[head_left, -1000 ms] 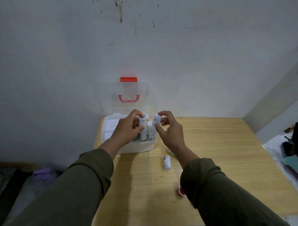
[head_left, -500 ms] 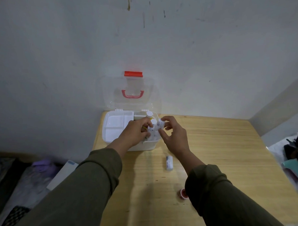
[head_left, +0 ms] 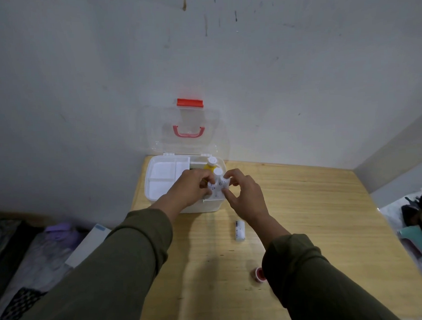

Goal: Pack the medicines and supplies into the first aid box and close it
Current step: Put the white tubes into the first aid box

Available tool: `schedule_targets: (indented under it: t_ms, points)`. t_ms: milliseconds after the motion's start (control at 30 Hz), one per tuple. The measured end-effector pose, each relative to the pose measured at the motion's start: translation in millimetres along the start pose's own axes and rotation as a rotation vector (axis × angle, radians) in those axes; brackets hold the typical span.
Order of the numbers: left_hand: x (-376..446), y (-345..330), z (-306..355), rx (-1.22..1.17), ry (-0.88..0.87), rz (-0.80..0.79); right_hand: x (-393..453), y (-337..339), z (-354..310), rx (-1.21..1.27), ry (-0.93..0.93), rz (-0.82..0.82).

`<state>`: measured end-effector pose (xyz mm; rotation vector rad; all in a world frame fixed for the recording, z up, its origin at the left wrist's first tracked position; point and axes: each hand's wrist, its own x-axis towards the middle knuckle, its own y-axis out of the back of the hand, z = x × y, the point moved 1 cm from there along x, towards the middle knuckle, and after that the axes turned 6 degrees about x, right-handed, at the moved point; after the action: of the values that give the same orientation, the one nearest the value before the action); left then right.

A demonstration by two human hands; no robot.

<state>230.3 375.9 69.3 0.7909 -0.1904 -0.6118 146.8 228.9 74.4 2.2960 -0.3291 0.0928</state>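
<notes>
Working over the white plastic first aid box (head_left: 210, 206), which sits at the wooden table's (head_left: 314, 216) far left corner against the wall, we note its clear lid (head_left: 187, 134) standing open, red latch (head_left: 190, 102) uppermost. Our left hand (head_left: 190, 190) is curled around a white printed tube (head_left: 212, 186), and our right hand (head_left: 246, 198) pinches a second white printed tube (head_left: 223, 183) between thumb and fingertips; both tubes stand in the box's right compartment. A yellow bottle with a white cap (head_left: 210, 164) stands behind them. One more white tube (head_left: 239, 230) lies on the table near our right wrist, a small red-rimmed tape roll (head_left: 258, 273) closer to us.
</notes>
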Motion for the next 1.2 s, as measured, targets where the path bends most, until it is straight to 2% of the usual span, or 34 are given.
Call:
schedule_targets:
  t_ms: [200,367,733,900,1067,1200]
  points:
    - [0,1,1,0.018,0.001,-0.008,-6,0,10,-0.040,-0.002,0.020]
    - [0,1,0,0.000,0.020,-0.027,-6,1,8,-0.114,-0.072,-0.084]
    - [-5,8,3,-0.042,0.030,-0.017,-11,14,3,-0.001,-0.099,-0.043]
    - [-9,17,13,-0.015,0.009,0.028,-12,28,0,0.006,-0.104,-0.031]
    - [-14,24,38,-0.033,0.001,0.148,-16,51,4,-0.023,-0.117,-0.003]
    - [-25,13,67,-0.072,-0.040,0.162,-31,70,11,-0.049,-0.123,0.007]
